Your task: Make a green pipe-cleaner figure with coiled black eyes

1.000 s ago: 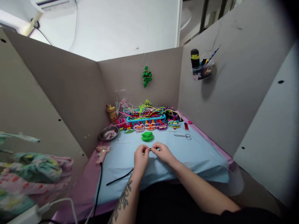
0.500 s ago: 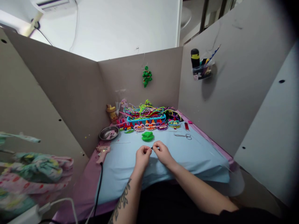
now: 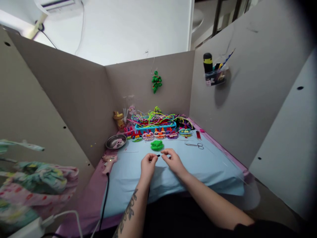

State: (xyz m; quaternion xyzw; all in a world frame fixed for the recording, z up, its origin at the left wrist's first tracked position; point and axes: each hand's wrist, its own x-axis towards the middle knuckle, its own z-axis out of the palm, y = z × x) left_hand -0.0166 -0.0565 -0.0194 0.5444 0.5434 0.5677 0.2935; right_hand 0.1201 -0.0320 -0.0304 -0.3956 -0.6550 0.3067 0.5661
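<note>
Between the thumb and finger of my left hand [image 3: 149, 162] is a small black piece [image 3: 158, 155], too small to name more closely. My right hand [image 3: 172, 160] is just to its right, thumb and fingers apart, with nothing visible in them. Both hands are above the blue cloth [image 3: 198, 168]. Just beyond them sits a bright green fuzzy piece [image 3: 157, 145], layered and rounded, touched by neither hand.
Several colourful fuzzy figures [image 3: 159, 133] line the front of a blue basket [image 3: 156, 128] of fuzzy stems. Scissors [image 3: 195, 145] lie to the right. A metal bowl [image 3: 109, 144] and a pink glue gun [image 3: 109, 164] with a black cord [image 3: 106, 191] are on the left.
My hands have drawn apart. My right fingers have let go of the black piece, which stays in my left fingers.
</note>
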